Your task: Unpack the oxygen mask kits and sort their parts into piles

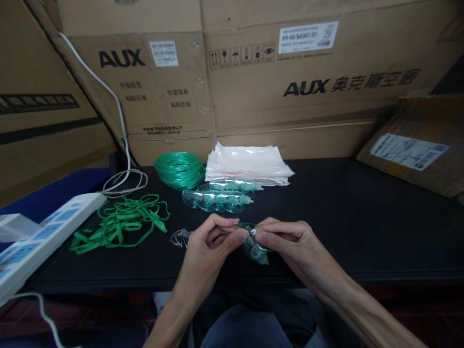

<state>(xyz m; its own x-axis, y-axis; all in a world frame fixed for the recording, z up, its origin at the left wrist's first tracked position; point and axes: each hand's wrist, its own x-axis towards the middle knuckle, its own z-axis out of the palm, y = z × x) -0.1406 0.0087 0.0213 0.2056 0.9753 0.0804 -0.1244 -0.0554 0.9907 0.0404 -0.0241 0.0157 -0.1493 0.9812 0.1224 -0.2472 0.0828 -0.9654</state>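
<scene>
Between both hands, just above the table's front part, is a clear green plastic oxygen mask [258, 251]. My left hand [213, 239] pinches one edge of it between thumb and fingers. On the other side my right hand [288, 237] grips it the same way, the thumbs close together over a small white part. The mask's connector end points down toward me. Several bent metal strips [180, 237] lie just left of my left hand. Beyond the hands rest nested green masks [217, 200], lying on their sides with connectors toward the right.
A coil of green tubing [179, 170] and a stack of white plastic bags [248, 164] stand at the back. Green elastic straps [123, 222] lie left, beside a white power strip [54, 237]. Cardboard boxes [246, 106] wall the rear; another carton [416, 145] sits right.
</scene>
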